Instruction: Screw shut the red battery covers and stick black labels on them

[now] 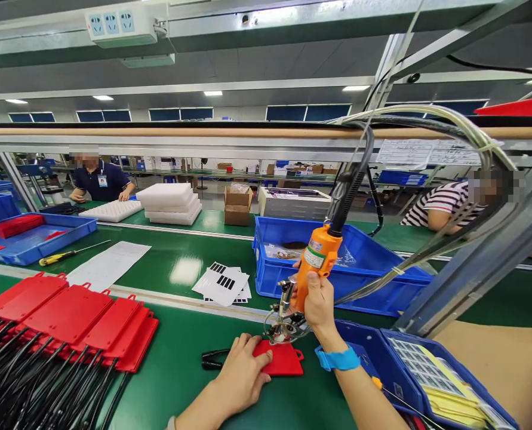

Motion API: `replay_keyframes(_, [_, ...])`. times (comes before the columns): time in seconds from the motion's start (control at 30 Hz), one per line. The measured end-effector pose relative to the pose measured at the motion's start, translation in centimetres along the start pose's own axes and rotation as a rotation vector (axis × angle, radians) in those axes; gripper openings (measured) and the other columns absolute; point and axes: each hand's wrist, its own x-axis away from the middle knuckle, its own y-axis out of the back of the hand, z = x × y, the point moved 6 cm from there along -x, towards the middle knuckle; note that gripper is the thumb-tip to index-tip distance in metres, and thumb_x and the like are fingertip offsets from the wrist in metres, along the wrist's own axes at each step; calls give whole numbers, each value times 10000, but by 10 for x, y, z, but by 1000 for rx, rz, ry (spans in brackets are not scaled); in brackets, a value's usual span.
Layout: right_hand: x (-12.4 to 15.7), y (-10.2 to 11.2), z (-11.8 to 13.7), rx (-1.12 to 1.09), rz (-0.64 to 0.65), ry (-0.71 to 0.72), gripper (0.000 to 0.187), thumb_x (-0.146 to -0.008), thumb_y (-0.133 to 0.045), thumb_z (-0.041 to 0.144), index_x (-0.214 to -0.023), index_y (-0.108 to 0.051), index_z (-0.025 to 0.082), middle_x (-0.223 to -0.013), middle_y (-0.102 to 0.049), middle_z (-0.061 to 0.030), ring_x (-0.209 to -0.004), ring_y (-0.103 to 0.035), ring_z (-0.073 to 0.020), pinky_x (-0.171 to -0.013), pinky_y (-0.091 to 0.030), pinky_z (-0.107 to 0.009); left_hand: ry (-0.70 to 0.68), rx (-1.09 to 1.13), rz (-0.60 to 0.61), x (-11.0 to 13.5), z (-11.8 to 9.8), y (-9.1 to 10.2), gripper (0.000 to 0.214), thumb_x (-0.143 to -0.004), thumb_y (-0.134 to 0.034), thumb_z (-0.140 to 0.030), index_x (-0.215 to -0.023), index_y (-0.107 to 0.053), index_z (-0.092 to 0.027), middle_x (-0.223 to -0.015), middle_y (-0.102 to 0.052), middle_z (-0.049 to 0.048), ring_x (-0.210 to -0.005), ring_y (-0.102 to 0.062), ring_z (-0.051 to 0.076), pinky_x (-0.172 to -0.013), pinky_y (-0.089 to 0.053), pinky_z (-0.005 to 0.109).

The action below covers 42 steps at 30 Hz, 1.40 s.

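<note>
My right hand (318, 307) is wrapped around an orange electric screwdriver (314, 263), which tilts down and hangs from a black cable. The metal tip (283, 328) of the tool is just over a flat red plastic case (286, 361); whether it touches cannot be made out. With bent fingers, my left hand (245, 373) holds that case against the green bench, covering its left part. A black cable end (214, 358) sticks out beyond the hand. To the left lies a pile of similar red cases (80, 316) with black cables (46, 382).
A blue bin (337, 286) stands behind the screwdriver, and blue trays (400, 364) with yellow label sheets (454, 403) are at right. Printed papers (225, 285), a yellow-handled screwdriver (62, 257) and white foam blocks (169, 203) lie farther back. Two people (100, 179) sit across the bench.
</note>
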Motion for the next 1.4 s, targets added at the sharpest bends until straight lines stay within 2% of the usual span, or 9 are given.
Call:
replay_keyframes(0.27, [8,-8,3,-31,11,54,540,-775,-628,713,-917,-596,193,-545,-540,15,-387,-486,-134,-343,-418,-246,-19,18,-51,0,5,-1,404,-871,-662,-372,-1261,-616,-277,-1392,-520,103,-1175,-471,315,-1022,-421,475])
replay_keyframes(0.37, [10,2,27,-50,-27,89,556,-776,-628,698,-988,-622,184,-599,-573,1,-395,-488,-131,-342,-428,-248,-28,-17,-83,-1,6,-4,440,-880,-660,-397,-1297,-597,-274,-1410,-497,110,-1199,-463,323,-1041,-414,481])
replay_keyframes(0.53, [7,23,88,-12,-134,213,501,-850,-579,601,-1124,-666,190,-657,-593,-8,-428,-524,-137,-339,-427,-241,-11,-47,-118,-6,6,-9,525,-831,-725,-480,-1303,-604,-284,-1371,-504,122,-1173,-486,327,-1010,-452,471])
replay_keyframes(0.6, [7,27,96,11,-174,256,497,-856,-569,615,-1099,-688,197,-636,-580,-7,-421,-525,-139,-333,-422,-239,-7,-39,-112,-7,4,-8,545,-806,-755,-469,-1298,-614,-280,-1352,-508,127,-1163,-491,330,-997,-462,469])
replay_keyframes(0.7, [13,29,81,19,-209,232,538,-850,-556,663,-1051,-695,185,-620,-574,-12,-424,-530,-147,-345,-438,-252,-8,-3,-120,-6,1,-3,479,-831,-720,-392,-1281,-628,-257,-1320,-512,133,-1155,-487,327,-1003,-454,474])
replay_keyframes(0.83, [25,26,44,13,-150,162,551,-861,-560,642,-1104,-657,158,-622,-580,-9,-440,-538,-156,-377,-469,-274,-7,49,-129,-3,-1,1,434,-834,-669,-329,-1260,-638,-249,-1294,-509,131,-1140,-480,321,-1002,-450,484])
replay_keyframes(0.93, [31,26,28,0,-116,132,510,-883,-561,594,-1134,-631,156,-634,-582,-5,-454,-538,-157,-393,-478,-279,-1,60,-126,-3,-2,2,418,-831,-663,-324,-1242,-647,-250,-1271,-514,128,-1129,-476,320,-996,-452,486])
replay_keyframes(1.13, [30,30,19,-22,-94,110,493,-888,-551,585,-1101,-635,149,-667,-590,-20,-458,-537,-154,-381,-462,-272,11,43,-120,-4,-4,2,415,-839,-655,-324,-1246,-641,-243,-1283,-501,131,-1135,-465,321,-995,-452,477])
replay_keyframes(1.4, [35,29,23,6,-82,125,481,-869,-559,624,-1015,-623,170,-633,-583,-16,-433,-530,-154,-360,-460,-266,25,24,-95,-2,-6,2,385,-853,-645,-309,-1235,-641,-255,-1293,-494,123,-1101,-466,314,-962,-465,471])
